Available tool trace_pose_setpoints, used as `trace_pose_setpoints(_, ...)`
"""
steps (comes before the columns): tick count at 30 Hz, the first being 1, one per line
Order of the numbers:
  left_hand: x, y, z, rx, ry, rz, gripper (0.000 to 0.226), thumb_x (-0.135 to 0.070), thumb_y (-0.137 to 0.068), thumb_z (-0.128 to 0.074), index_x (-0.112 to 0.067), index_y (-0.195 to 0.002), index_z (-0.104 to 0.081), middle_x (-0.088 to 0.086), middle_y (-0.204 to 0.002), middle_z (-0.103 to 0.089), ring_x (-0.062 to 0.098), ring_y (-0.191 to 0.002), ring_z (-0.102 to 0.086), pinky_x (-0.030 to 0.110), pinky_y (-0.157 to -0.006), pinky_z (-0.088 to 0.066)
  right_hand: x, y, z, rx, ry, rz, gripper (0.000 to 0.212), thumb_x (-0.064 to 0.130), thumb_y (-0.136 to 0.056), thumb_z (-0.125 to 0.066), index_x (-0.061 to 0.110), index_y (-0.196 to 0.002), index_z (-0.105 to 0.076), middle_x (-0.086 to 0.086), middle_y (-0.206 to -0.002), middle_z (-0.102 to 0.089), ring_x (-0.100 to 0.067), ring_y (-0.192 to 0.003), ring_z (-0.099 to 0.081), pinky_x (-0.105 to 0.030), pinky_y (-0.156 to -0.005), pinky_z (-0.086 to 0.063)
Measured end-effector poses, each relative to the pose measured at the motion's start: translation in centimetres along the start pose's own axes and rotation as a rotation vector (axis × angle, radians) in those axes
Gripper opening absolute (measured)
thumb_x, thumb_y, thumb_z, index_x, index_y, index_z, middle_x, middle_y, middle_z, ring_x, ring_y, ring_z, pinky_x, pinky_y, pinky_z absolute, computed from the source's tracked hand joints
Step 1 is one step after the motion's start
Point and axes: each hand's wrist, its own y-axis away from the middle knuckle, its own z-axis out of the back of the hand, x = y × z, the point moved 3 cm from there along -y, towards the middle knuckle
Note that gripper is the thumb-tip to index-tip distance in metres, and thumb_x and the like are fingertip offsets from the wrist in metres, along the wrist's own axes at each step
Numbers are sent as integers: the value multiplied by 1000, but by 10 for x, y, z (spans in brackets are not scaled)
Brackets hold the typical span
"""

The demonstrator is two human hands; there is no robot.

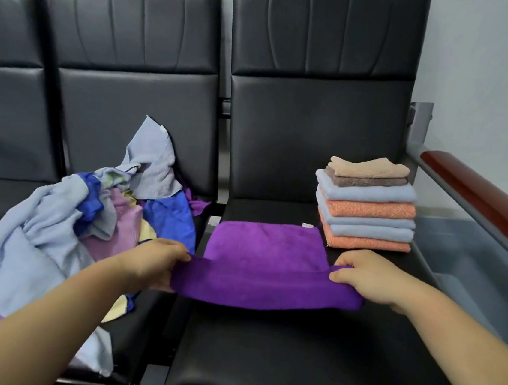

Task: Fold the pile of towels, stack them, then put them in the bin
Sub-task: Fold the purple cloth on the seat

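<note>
Head view: one purple microfibre towel [267,247] lies on the right-hand black padded seat [290,368], far half flat, near edge raised off the cushion. Left hand [157,260] pinches the near-left end of that edge, thumb on top with fingers curled under; right hand [362,279] pinches the near-right end the same way. Cloth sags slightly between the two grips: judged light, soft and limp, with no stiffness of its own, not fragile, and its nap is unlikely to slip. Best taken at the corners and kept taut so the edges line up. Far right on the same seat stands a stack of folded towels [369,204], count seven: one beige, one brown, three pale blue, two orange. On the middle seat, left, sits one loose pile of unfolded towels [87,215] in pale blue, royal blue, lilac and yellow; number cannot be told. Beyond the red-brown wooden armrest [481,197] a greyish container [465,261] shows, possibly the bin. Seats in view: three.
</note>
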Motion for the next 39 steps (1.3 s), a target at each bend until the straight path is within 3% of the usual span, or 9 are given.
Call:
trace_pose_setpoints(4, 14, 6, -1, 46, -172, 185, 14, -14, -99, -50, -10, -92, -62, 6, -69, -67, 23, -58, -65, 33, -67, -56, -5, 6, -3, 77, -103, -135, 20, 24, -89, -74, 17, -71, -71, -1, -66, -56, -20, -63, -46, -30, -55, -33)
trace_pose_setpoints(7, 12, 2, -10, 22, -131, 97, 18, -12, -100, -50, -14, -83, -58, 4, -66, -60, 20, -59, -60, 31, -67, -52, -1, 6, -11, 48, -97, -145, 20, 23, -92, -70, 19, -73, -66, -1, -69, -56, -18, -62, -48, -26, -50, -34)
trace_pose_setpoints(12, 8, -4, -25, -56, -66, -68, 25, -12, -99, -49, -18, -76, -55, 3, -66, -45, 16, -58, -42, 28, -56, -29, 7, 0, -27, -19, 10, 45, 12, 23, -93, -68, 20, -81, -70, 5, -83, -68, -13, -77, -62, -31, -69, -48)
trace_pose_setpoints(15, 10, -6, -32, -92, -204, -128, 21, -19, -101, -48, -10, -86, -59, 7, -72, -47, 19, -64, -43, 30, -55, -28, 4, -2, -38, 24, 248, 94, 9, 31, -96, -60, 28, -89, -65, 7, -95, -67, -12, -88, -63, -35, -80, -54)
trace_pose_setpoints(18, 11, -3, -41, -77, -389, -130, 23, -19, -103, -48, -8, -89, -62, 5, -68, -46, 19, -59, -43, 25, -47, -32, -2, 2, -36, 98, 360, 16, 15, 33, -102, -53, 28, -89, -58, 6, -91, -62, -11, -82, -58, -29, -67, -43)
trace_pose_setpoints(23, 13, 5, -52, 65, -401, 0, 18, -18, -102, -48, -16, -87, -59, 3, -64, -46, 16, -49, -49, 24, -45, -47, -18, 11, -23, 161, 314, -92, 21, 31, -99, -57, 24, -80, -64, 4, -90, -64, -12, -85, -58, -30, -71, -42)
trace_pose_setpoints(29, 7, 3, -53, -48, -292, 79, 14, -16, -96, -50, -17, -83, -57, -1, -54, -45, 15, -48, -44, 25, -57, -48, -29, 17, -16, 132, -32, -210, 22, 19, -93, -64, 17, -73, -56, -1, -64, -43, -15, -50, -40, -25, -45, -32)
trace_pose_setpoints(34, 0, -6, -45, -111, -186, 53, 10, -15, -93, -51, -16, -83, -55, 2, -65, -44, 16, -56, -44, 29, -64, -50, -28, 11, 1, 2, -156, -220, 21, 17, -96, -67, 15, -76, -63, -5, -68, -53, -16, -54, -46, -26, -49, -41)
trace_pose_setpoints(39, -4, -22, -45, -164, -142, -82, 19, -13, -95, -52, -15, -76, -53, 5, -66, -45, 19, -55, -43, 23, -48, -40, -33, -5, 2, -146, -289, -225, 12, 21, -100, -66, 10, -99, -71, -13, -86, -71, -25, -70, -60, -31, -57, -43)
